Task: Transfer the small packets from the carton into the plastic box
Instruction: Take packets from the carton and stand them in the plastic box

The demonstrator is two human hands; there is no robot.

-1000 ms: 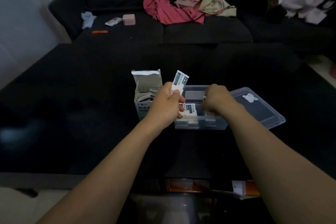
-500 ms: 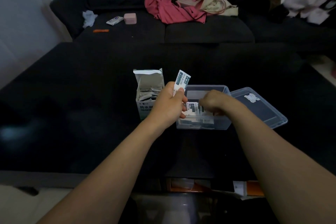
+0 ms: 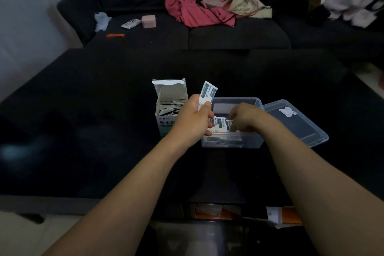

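An open white carton [image 3: 166,108] stands on the black table, with several small packets visible inside. Right of it sits a clear plastic box [image 3: 251,141] with packets lying on its bottom. My left hand [image 3: 195,118] grips a bunch of white packets [image 3: 207,93]; one sticks up above my thumb and more poke out below over the box's left edge. My right hand [image 3: 245,117] reaches down into the box with its fingers curled among the packets [image 3: 220,125]. Whether it pinches one is hidden.
The box's clear lid [image 3: 297,120] lies tilted against its right side. A dark sofa [image 3: 228,33] behind the table carries red and cream clothes [image 3: 193,10], a pink case [image 3: 148,21] and small items. Orange-edged things [image 3: 288,214] show below the table's near edge.
My right hand has sunk lower into the plastic box. The left hand stays beside the carton holding its packets.
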